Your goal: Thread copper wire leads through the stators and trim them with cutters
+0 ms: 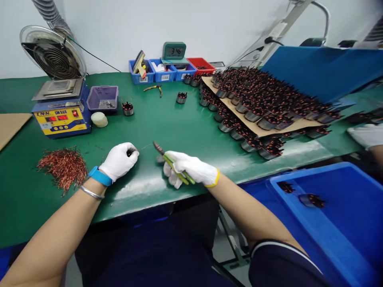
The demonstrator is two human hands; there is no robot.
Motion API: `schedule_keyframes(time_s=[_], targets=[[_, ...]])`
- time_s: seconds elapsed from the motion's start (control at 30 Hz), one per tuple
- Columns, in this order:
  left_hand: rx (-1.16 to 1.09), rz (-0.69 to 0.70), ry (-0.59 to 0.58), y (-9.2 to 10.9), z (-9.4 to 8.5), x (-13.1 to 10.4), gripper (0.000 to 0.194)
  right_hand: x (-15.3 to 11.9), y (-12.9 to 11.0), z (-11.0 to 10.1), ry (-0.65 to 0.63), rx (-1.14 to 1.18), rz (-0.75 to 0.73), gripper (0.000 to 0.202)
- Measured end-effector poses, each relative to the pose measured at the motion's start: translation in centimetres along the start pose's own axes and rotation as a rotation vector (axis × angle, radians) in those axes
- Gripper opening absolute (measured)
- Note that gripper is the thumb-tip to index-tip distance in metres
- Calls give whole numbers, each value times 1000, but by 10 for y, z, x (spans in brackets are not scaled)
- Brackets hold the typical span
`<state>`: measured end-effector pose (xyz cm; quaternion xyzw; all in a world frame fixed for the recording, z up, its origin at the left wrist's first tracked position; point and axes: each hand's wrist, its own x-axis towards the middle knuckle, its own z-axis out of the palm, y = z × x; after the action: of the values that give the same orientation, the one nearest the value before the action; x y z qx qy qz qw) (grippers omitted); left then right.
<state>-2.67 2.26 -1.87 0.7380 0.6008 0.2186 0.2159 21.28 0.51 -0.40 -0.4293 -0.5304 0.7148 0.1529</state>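
My left hand [121, 159], in a white glove, is closed around a dark part [130, 152] that the fingers mostly hide. From those fingertips a thin wire [146, 146] runs out to the right. My right hand [188, 169], gloved too, grips green-handled pliers [174, 163]. Their dark jaws point up and left, near the wire's far end; I cannot tell whether they touch it. Left of my left hand lies a heap of copper wire offcuts [67, 167]. A wound motor stator [128, 108] stands on the green table [143, 127] beyond my left hand, and another stator [181, 98] sits farther right.
Many stators [254, 95] are stacked on cardboard at the right. A blue-yellow solder pot [61, 115], purple tray [103, 97], yellow-handled pliers [154, 89] and small blue bins [163, 73] stand behind. A blue crate [338, 207] is at lower right, near another person's gloved hand [366, 135].
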Motion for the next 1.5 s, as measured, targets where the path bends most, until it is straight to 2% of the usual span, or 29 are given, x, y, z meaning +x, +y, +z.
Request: schedule_keyframes(time_s=[0.03, 0.1, 0.33, 0.73, 0.9, 1.1, 1.3, 1.37, 1.47, 1.5], targets=[[-6, 0, 1, 0, 0, 0, 21, 3, 2, 4, -94, 111, 15, 60], [-21, 4, 1, -1, 1, 0, 22, 10, 6, 9, -178, 226, 45, 62], [-39, 32, 27, -6, 4, 1, 22, 23, 11, 8, -264, 326, 47, 59], [-16, 50, 25, -7, 6, 2, 22, 25, 8, 14, -200, 294, 27, 51], [-11, 56, 19, -7, 5, 2, 21, 26, 4, 16, -174, 256, 70, 52], [11, 52, 17, -7, 5, 2, 21, 25, 0, 17, -191, 243, 80, 53], [26, 39, -2, -5, 1, 2, 22, 24, 0, 19, -124, 120, 82, 46], [26, 41, -35, -6, -8, -2, 28, 23, 1, 20, -95, 111, 64, 45], [67, 103, -143, -10, -22, -10, 62, 23, 5, 17, -38, 197, -14, 47], [91, 120, -171, -12, -25, -12, 68, 23, 7, 15, -18, 247, -45, 48]])
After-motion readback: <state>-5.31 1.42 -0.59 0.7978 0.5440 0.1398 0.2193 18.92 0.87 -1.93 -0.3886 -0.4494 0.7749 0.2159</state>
